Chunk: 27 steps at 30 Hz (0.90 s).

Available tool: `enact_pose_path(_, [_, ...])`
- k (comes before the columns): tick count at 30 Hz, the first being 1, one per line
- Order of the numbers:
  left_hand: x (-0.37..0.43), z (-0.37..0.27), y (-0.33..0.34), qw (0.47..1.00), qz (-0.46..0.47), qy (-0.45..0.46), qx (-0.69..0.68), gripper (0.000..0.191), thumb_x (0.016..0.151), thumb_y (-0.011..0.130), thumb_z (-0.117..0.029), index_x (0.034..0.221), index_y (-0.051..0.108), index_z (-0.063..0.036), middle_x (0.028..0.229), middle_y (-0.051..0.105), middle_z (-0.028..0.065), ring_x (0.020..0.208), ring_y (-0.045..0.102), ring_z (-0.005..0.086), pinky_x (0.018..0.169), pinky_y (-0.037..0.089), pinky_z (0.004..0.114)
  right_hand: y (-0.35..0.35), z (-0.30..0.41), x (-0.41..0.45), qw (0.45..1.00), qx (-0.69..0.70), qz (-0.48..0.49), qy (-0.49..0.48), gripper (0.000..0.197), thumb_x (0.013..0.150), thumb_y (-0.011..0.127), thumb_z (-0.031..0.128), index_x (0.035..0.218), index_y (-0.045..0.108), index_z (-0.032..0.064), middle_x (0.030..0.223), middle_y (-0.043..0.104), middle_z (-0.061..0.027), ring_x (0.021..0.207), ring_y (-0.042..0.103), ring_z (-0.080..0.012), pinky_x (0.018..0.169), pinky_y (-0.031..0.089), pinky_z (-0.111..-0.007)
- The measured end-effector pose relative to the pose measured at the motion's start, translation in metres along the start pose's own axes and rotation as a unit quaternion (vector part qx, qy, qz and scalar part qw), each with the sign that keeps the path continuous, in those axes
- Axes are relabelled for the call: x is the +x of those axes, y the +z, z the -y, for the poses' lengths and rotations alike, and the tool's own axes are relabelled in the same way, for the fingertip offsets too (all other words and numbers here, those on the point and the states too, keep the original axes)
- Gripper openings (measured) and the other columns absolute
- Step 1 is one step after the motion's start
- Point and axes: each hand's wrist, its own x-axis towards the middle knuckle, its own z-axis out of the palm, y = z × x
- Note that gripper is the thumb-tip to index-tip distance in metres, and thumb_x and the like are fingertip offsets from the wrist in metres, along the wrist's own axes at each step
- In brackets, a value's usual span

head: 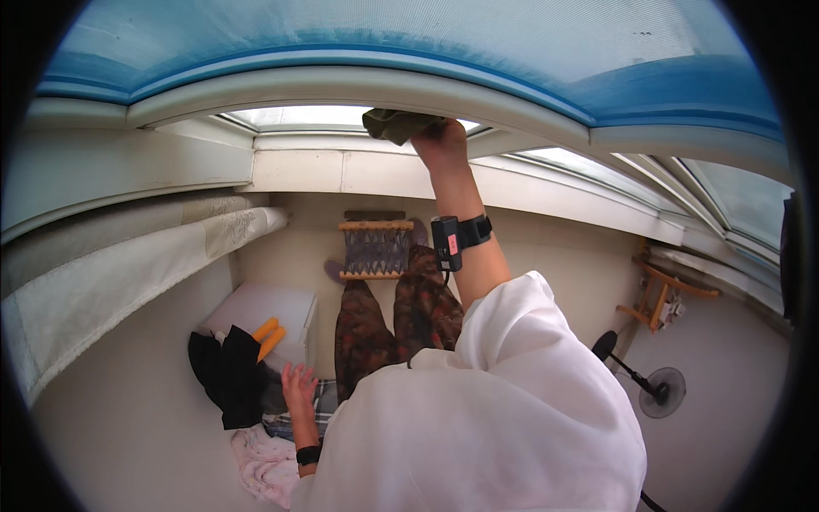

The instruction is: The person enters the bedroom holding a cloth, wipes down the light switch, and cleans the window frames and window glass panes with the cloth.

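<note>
My right hand (450,139) is raised and grips a dark olive cloth (398,126). The cloth lies against the window pane or frame, just under the white frame rail (358,82); part of my fingers is hidden behind it. On my right forearm sits a strapped black device (446,244). Down at my side, my left hand (299,388) hangs with its fingers apart and nothing in it. It is nearest to a black garment (230,377) and a plaid cloth (325,398).
Behind my feet stands a folding stool (376,249). A white cabinet (275,304) holds orange-handled items (269,339). White curtains (147,275) hang left; pink fabric (265,464) lies below. To the right are a fan (662,392) and a wooden chair (659,291). Blue-edged film or screen (409,32) spans overhead.
</note>
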Motion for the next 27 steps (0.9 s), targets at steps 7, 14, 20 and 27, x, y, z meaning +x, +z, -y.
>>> enact_pose_path(7, [-0.01,0.001,0.033,0.999,0.011,0.027,0.013,0.057,0.091,0.056,-0.025,0.14,0.03,-0.0115,0.13,0.046,0.0121,0.11,0.054,0.0265,0.084,0.047,0.041,-0.059,0.124,-0.015,0.987,0.029,-0.107,-0.116,0.033,0.095,0.036,0.012,0.123,0.046,-0.0016,0.123,0.049,-0.0174,0.114,0.048,-0.0298,0.102,0.039,-0.043])
enact_pose_path(14, [-0.012,-0.007,0.084,0.997,0.042,0.055,0.018,0.054,0.092,0.054,-0.024,0.14,0.032,-0.0119,0.129,0.048,0.0105,0.109,0.055,0.0238,0.082,0.048,0.036,-0.043,0.088,-0.016,0.971,-0.122,-0.074,-0.194,0.031,0.095,0.041,0.023,0.115,0.051,0.0015,0.112,0.054,-0.0115,0.105,0.051,-0.0277,0.1,0.038,-0.047])
enact_pose_path(20, [0.018,-0.026,0.112,0.992,0.1,0.052,0.058,0.05,0.094,0.052,-0.021,0.139,0.033,-0.0132,0.125,0.051,0.0083,0.104,0.057,0.0195,0.078,0.049,0.032,-0.065,-0.062,0.065,0.991,0.064,-0.107,-0.052,0.031,0.093,0.043,0.024,0.121,0.048,0.0118,0.117,0.053,-0.0075,0.108,0.052,-0.0238,0.093,0.043,-0.046])
enact_pose_path(27, [0.063,-0.08,0.156,0.965,0.224,0.117,0.072,0.054,0.095,0.05,-0.029,0.142,0.028,-0.0153,0.13,0.046,0.0109,0.115,0.05,0.024,0.086,0.047,0.034,-0.057,-0.083,0.033,0.952,-0.28,0.095,0.083,0.035,0.088,0.05,0.011,0.122,0.047,0.0019,0.112,0.057,-0.0119,0.104,0.057,-0.0243,0.09,0.047,-0.038])
